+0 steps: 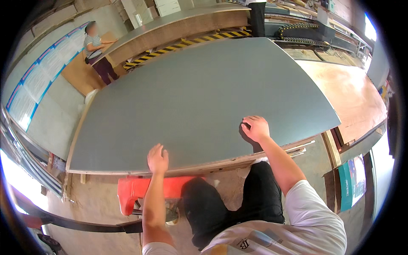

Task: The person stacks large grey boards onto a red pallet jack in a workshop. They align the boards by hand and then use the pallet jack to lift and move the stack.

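A large grey panel (204,93) lies flat in front of me, at the top of a stack with pale raw edges. At its near edge, left of the middle, my left hand (157,160) rests on the surface with loosely bent fingers and nothing in it. Further right and farther in, my right hand (256,128) touches the panel. Its thumb stands apart from the bent fingers, and no object shows in the hand.
An orange-red plastic stool (131,191) stands below the near edge. To the right lies a pale wood sheet (346,95). Beyond are another board stack (182,25), a striped yellow-black barrier (182,44), a person (97,49) and another person's dark trousers (257,19). A teal box (350,182) sits right.
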A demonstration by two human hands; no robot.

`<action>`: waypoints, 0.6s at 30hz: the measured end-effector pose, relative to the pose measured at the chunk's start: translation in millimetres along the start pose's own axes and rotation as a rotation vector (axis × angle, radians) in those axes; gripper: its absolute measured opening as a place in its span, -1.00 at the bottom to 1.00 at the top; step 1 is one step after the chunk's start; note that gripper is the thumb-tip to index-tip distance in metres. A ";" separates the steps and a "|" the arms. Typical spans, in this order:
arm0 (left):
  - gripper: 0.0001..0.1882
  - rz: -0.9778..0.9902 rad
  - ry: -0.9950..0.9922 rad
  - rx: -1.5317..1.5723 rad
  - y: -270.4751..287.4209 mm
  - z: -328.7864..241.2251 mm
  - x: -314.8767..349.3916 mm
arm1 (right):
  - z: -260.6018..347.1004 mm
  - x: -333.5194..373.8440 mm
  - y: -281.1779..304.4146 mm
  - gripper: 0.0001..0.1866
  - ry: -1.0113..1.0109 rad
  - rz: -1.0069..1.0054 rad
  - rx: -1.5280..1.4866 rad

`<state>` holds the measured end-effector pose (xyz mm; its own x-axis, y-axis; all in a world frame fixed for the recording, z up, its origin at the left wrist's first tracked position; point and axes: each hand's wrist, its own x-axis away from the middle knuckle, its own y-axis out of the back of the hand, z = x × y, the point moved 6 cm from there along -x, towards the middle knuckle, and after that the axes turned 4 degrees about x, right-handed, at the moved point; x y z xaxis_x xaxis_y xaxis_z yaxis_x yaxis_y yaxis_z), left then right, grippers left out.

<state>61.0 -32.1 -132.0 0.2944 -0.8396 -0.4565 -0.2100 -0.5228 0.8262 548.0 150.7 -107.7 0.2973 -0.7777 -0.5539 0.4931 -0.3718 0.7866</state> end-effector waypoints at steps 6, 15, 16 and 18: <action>-0.71 -0.074 -0.007 0.087 3.6 3.5 2.6 | -2.2 -0.6 -4.9 -0.77 -0.019 0.059 0.011; -0.76 -0.142 -0.023 0.091 8.4 -2.8 1.8 | 0.4 0.7 -3.3 -0.77 0.006 0.025 0.039; -0.76 -0.145 -0.024 0.092 8.1 -2.1 1.8 | 1.0 0.1 -2.8 -0.78 0.007 0.024 0.037; -0.76 -0.149 -0.029 0.095 6.5 -2.1 1.2 | 0.5 0.1 -2.8 -0.79 0.003 0.025 0.040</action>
<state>61.9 -36.3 -126.5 0.3018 -0.7549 -0.5822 -0.2533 -0.6523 0.7144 546.3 151.4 -109.8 0.3113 -0.7858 -0.5344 0.4520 -0.3722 0.8107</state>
